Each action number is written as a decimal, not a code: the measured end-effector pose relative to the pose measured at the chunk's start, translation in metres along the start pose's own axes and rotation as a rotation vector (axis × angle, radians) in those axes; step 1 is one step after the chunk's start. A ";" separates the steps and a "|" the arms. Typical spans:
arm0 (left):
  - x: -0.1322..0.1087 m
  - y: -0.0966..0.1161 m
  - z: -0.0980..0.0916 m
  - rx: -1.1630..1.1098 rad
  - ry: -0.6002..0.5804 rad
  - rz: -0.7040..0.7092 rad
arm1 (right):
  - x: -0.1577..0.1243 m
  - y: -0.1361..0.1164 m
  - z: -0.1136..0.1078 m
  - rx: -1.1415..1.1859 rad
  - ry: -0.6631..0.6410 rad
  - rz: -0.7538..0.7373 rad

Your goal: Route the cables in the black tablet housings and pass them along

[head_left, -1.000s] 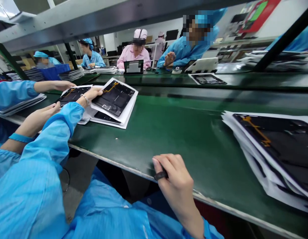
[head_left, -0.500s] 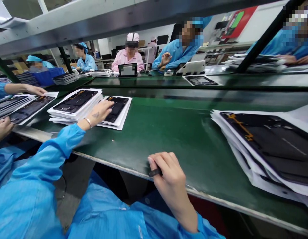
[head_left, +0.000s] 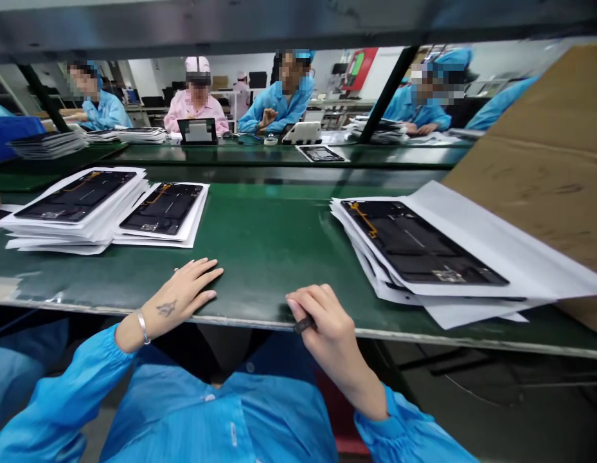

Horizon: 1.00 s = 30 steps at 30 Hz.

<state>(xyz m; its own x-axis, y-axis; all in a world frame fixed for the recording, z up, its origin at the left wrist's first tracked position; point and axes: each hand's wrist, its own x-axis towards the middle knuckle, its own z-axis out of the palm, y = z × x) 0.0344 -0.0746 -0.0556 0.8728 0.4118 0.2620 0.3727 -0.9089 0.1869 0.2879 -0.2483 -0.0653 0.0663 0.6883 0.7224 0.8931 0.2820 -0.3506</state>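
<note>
My left hand [head_left: 185, 292] lies palm down, fingers stretched out, by the front edge of the green workbench [head_left: 264, 238]; it grasps nothing. A silver bracelet [head_left: 143, 326] circles that wrist. My right hand [head_left: 327, 321] rests at the same edge with its fingers curled in, a black band [head_left: 304, 324] at the thumb; whatever the fingers may enclose is hidden. Beyond my left hand is a black tablet back housing [head_left: 164, 209] on white sheets. To its left another housing [head_left: 81, 196] tops a taller stack. Right of my right hand, a third housing [head_left: 418, 241] lies on layered sheets.
A large cardboard sheet [head_left: 543, 167] leans at the right, behind the paper. Across the bench, several co-workers in blue and one in pink [head_left: 196, 112] sit near more stacks. A dark slanted post [head_left: 389, 93] and an overhead beam [head_left: 279, 26] frame the far side.
My left hand has come back from the smaller left stack to the bench's front edge. The view has turned right, bringing the cardboard into sight. My right hand stays curled at the edge.
</note>
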 end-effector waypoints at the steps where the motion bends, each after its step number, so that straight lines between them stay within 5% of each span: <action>1: 0.001 -0.001 0.001 -0.004 0.011 -0.006 | -0.002 0.002 -0.003 -0.010 -0.006 -0.002; 16: -0.009 0.027 0.023 0.124 0.306 -0.145 | 0.008 -0.019 0.041 0.185 -0.180 -0.208; 30: -0.013 0.040 0.029 0.150 0.461 -0.126 | 0.011 -0.021 0.045 0.194 -0.344 -0.193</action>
<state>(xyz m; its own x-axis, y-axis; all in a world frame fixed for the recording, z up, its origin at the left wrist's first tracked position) 0.0473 -0.1185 -0.0788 0.6002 0.4745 0.6439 0.5370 -0.8357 0.1152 0.2499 -0.2168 -0.0772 -0.2748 0.7841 0.5565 0.7721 0.5249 -0.3584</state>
